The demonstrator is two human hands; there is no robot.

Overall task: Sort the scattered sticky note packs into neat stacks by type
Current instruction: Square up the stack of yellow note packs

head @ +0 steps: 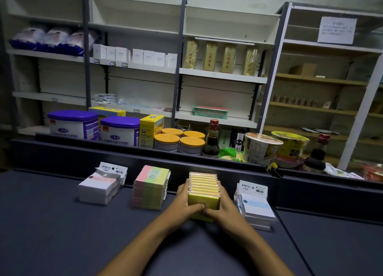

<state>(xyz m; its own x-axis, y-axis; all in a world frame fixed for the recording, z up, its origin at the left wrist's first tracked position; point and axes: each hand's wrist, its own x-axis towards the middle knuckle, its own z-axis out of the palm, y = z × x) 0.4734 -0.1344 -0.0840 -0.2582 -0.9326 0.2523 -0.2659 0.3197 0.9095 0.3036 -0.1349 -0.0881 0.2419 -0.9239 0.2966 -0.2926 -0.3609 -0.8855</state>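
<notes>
Both forearms are cut off by the bottom edge at 6 o'clock. The left hand (184,201) and right hand (224,206) cover the lower sides and near face of the yellow pack stack (204,190); its printed number is partly hidden and unreadable. At 1 o'clock, the text on the paper notice (336,30) is too blurred to read. At 3 o'clock, the red packaging (373,172) is cut off by the right edge. The small items on the wooden shelf (300,106), possibly cups, are too small to identify.
</notes>
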